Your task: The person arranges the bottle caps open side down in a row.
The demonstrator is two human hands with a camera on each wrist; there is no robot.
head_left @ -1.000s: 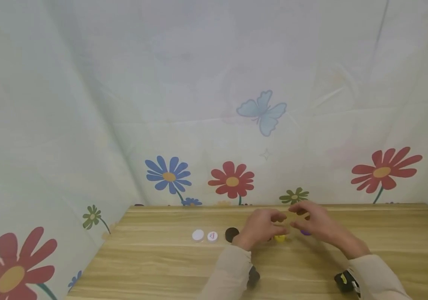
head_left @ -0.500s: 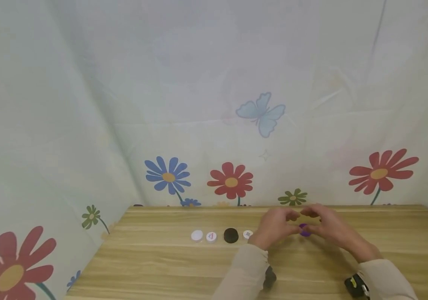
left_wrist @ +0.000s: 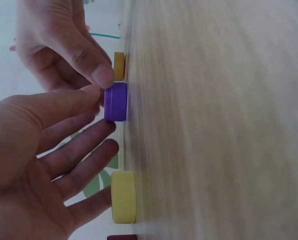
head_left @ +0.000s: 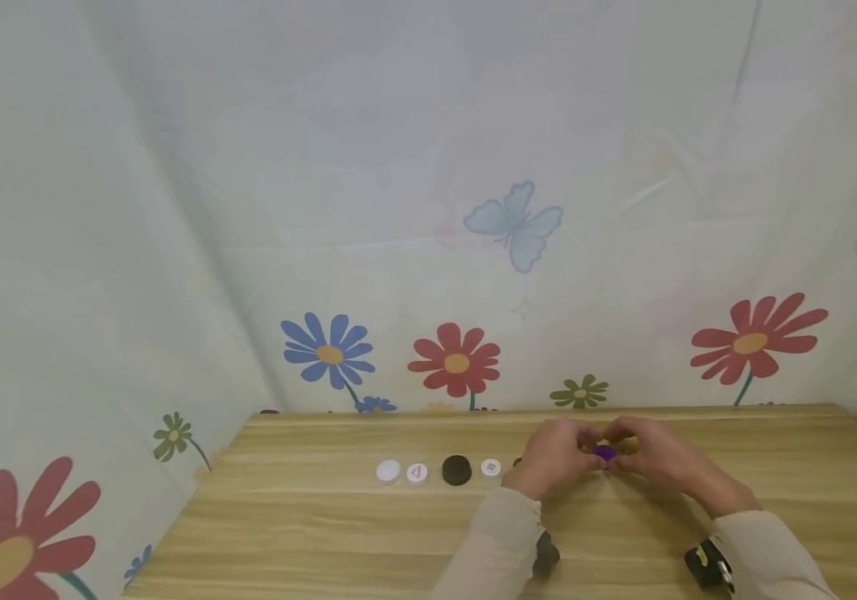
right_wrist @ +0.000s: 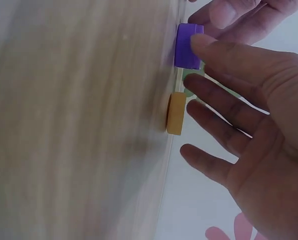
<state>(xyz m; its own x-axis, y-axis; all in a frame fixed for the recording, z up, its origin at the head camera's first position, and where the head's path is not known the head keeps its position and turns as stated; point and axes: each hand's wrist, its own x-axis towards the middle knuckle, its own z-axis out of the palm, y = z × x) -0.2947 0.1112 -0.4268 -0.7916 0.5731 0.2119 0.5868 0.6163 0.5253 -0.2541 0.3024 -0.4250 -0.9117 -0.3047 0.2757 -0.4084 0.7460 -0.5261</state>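
Note:
A purple ridged bottle cap point(head_left: 604, 453) stands on the wooden table between my two hands. My left hand point(head_left: 554, 454) reaches it from the left, thumb and forefinger pinching at its edge while the other fingers stay spread. From the other side my right hand point(head_left: 657, 454) pinches it too, its thumb point(right_wrist: 208, 46) lying over the ridged side. Close by the left hand's little finger is a yellow cap point(left_wrist: 124, 197), hidden in the head view. An orange cap point(right_wrist: 176, 113) sits just past the purple one, near the right hand's fingers.
Left of my hands, a row holds a plain white cap point(head_left: 388, 472), a white cap with a red print point(head_left: 417, 474), a black cap point(head_left: 456, 470) and a white cap with a dark print point(head_left: 491, 467). A dark red piece point(left_wrist: 122, 237) shows beside the yellow cap. Flowered cloth hangs behind the table.
Both hands have come to the purple cap, the left moving right from beside the yellow cap. Their fingertips have drawn in around the purple cap.

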